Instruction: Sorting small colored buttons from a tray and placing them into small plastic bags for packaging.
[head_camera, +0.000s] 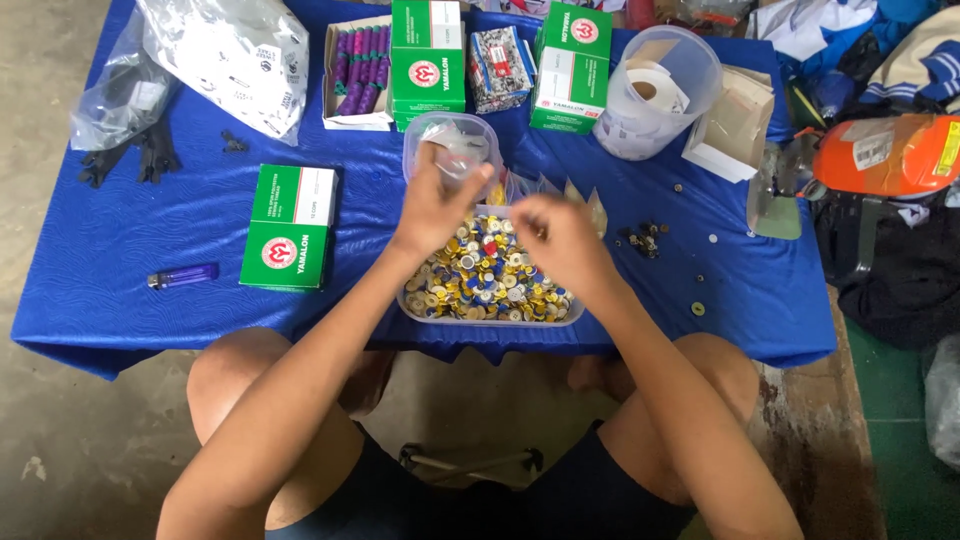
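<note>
The left hand (437, 200) pinches a small clear bag (462, 160) over the tub of shiny buttons (487, 280). The right hand (560, 235) is curled, blurry; I cannot tell what it holds. It helps to keep the bag's mouth wide, right above the tub.

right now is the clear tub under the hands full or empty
Full: the clear tub is heaped to its rim with small gold, blue and silver buttons, below both hands.
</note>
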